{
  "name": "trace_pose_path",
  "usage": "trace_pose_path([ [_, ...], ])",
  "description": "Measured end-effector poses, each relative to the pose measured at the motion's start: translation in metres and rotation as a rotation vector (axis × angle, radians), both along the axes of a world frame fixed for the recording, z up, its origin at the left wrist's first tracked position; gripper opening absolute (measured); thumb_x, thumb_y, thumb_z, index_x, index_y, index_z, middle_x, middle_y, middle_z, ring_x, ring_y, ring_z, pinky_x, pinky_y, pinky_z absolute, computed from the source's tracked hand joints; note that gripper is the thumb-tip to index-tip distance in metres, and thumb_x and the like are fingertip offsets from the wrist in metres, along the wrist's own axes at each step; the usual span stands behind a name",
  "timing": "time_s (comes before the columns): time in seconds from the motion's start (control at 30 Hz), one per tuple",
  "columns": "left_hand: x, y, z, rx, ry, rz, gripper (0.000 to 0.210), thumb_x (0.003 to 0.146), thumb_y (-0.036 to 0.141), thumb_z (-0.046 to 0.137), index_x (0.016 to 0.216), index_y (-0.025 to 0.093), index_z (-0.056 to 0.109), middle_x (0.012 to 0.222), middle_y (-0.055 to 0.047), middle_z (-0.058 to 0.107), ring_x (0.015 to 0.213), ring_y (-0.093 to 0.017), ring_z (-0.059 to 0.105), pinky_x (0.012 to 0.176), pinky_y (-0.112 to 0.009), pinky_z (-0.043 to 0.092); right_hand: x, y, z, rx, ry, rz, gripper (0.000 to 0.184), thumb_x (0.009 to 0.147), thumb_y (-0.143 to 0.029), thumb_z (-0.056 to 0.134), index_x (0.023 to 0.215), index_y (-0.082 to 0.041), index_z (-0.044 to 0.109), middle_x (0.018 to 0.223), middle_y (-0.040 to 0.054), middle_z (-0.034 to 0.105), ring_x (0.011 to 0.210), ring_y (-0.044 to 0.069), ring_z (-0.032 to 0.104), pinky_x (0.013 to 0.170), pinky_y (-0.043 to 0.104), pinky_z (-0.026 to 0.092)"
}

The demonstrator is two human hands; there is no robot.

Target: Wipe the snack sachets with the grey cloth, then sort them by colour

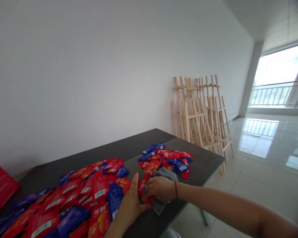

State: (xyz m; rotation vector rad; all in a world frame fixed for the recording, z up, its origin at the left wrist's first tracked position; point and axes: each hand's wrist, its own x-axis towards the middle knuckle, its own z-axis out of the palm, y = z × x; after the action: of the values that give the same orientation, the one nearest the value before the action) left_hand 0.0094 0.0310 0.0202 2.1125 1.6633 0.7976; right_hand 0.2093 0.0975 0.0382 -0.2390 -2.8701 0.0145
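Dark table (139, 142) by a white wall (89, 82), wooden easels (195, 115) past its right edge; near the front edge, right hand (161, 189) clutches gray cloth (166, 173) against red pouch (141, 187), left hand (131, 203) spread beside it

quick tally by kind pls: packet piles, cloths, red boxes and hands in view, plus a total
Packet piles: 2 (larger pile, smaller pile)
Grey cloth: 1
Red box: 1
Hands: 2 (left hand, right hand)
Total: 6
Single packets overlap too much to count.
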Motion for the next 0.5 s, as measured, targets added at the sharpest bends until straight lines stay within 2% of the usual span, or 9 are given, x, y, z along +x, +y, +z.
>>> trace_pose_path([
  [0.07,-0.001,-0.001,0.001,0.023,-0.001,0.012,0.117,0.056,0.026,0.075,0.149,0.018,0.005,0.158,-0.016,0.017,0.142,-0.03,0.029,0.112,-0.045,0.033,-0.008,0.005,0.004,0.012,-0.019,0.007,0.036,0.077,-0.011,0.052,0.109,-0.019,0.067,0.113,0.0039,0.069,0.103,0.022,0.055,0.093,0.033,0.04],
  [0.17,-0.003,-0.001,0.001,0.029,0.003,0.023,0.116,0.058,0.025,0.074,0.149,0.019,0.004,0.159,-0.016,0.016,0.141,-0.03,0.031,0.111,-0.044,0.034,-0.014,0.009,0.011,0.011,-0.046,0.015,0.037,0.074,-0.009,0.052,0.107,-0.016,0.067,0.112,0.0056,0.069,0.1,0.021,0.057,0.094,0.032,0.039],
  [0.3,-0.006,0.001,0.0,-0.014,0.011,0.027,0.116,0.058,0.027,0.075,0.149,0.017,0.004,0.159,-0.016,0.016,0.14,-0.029,0.033,0.109,-0.041,0.038,-0.013,0.009,0.017,-0.002,-0.071,0.059,0.036,0.073,-0.009,0.055,0.105,-0.02,0.068,0.116,0.0028,0.069,0.099,0.021,0.057,0.092,0.031,0.04],
  [0.5,-0.014,0.003,-0.003,-0.022,-0.004,-0.05,0.114,0.058,0.027,0.077,0.149,0.019,0.009,0.158,-0.016,0.018,0.143,-0.029,0.027,0.113,-0.044,0.032,0.0,0.002,0.02,-0.113,-0.139,0.188,0.039,0.069,-0.005,0.058,0.101,-0.026,0.068,0.117,-0.0027,0.068,0.104,0.019,0.057,0.094,0.03,0.04],
])
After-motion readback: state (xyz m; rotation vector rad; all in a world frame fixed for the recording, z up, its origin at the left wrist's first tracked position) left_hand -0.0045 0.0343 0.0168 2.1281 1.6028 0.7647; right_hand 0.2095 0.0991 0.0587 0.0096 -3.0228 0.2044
